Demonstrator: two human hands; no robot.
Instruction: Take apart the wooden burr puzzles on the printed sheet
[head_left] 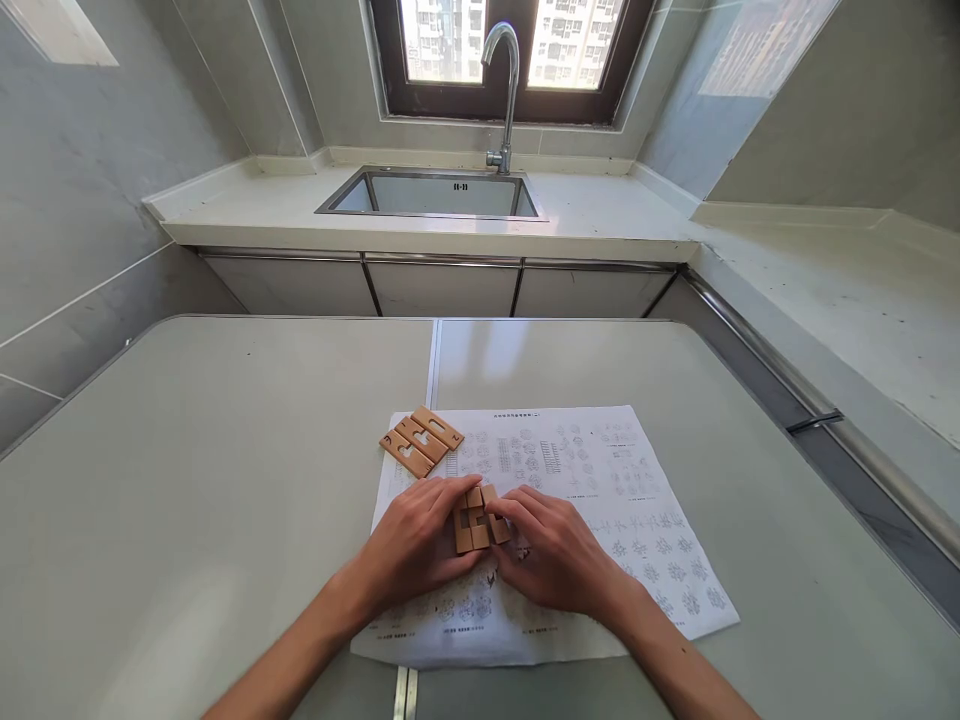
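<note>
Between my two hands is a wooden block puzzle [472, 532], made of several small interlocking pieces with a gap in its middle. My left hand [418, 535] grips its left side, thumb below and fingers above. The fingers of my right hand [551, 548] pinch the right-hand part of the puzzle. Underneath lies a printed instruction sheet [637, 560] with rows of small diagrams. Just beyond my left hand, three flat wooden pieces with cut-out slots [421, 440] rest side by side, partly on the sheet's upper left corner.
The pale table [225, 450] has a seam down its middle. Past its far edge is a counter with a sink [431, 195] and a curved faucet [510, 90] below a window. Another counter [847, 290] with a metal rail runs along the right.
</note>
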